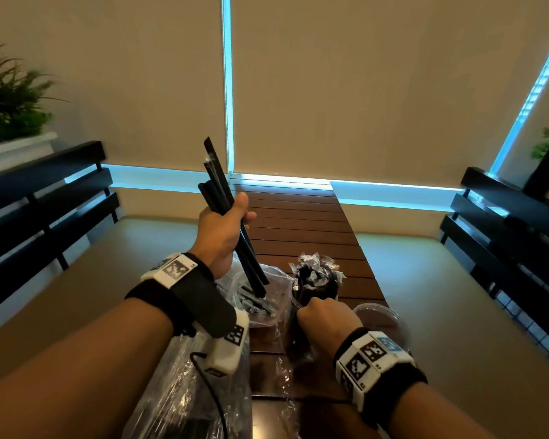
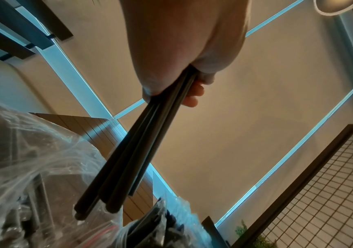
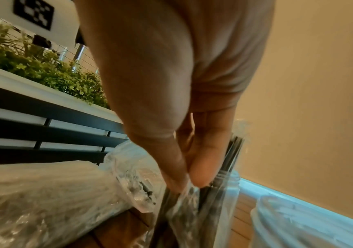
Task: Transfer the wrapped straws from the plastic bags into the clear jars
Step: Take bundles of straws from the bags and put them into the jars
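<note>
My left hand [image 1: 232,213] is raised above the table and grips a bundle of several black wrapped straws [image 1: 217,179]; the left wrist view shows those straws [image 2: 139,151] running from the fist down over an open plastic bag [image 2: 33,159]. A clear jar [image 1: 298,308] packed with wrapped straws [image 1: 317,274] stands on the wooden table. My right hand [image 1: 327,315] sits at the jar's near side. In the right wrist view its thumb and forefinger [image 3: 184,182] pinch the clear wrapper of a straw [image 3: 171,206] at the jar's mouth [image 3: 230,182].
A second clear jar [image 1: 377,318] stands right of the first, also seen as the clear jar [image 3: 298,221]. Crumpled plastic bags [image 1: 257,299] of straws lie left and near on the slatted table [image 1: 298,223]. Dark benches [image 1: 45,191] flank both sides.
</note>
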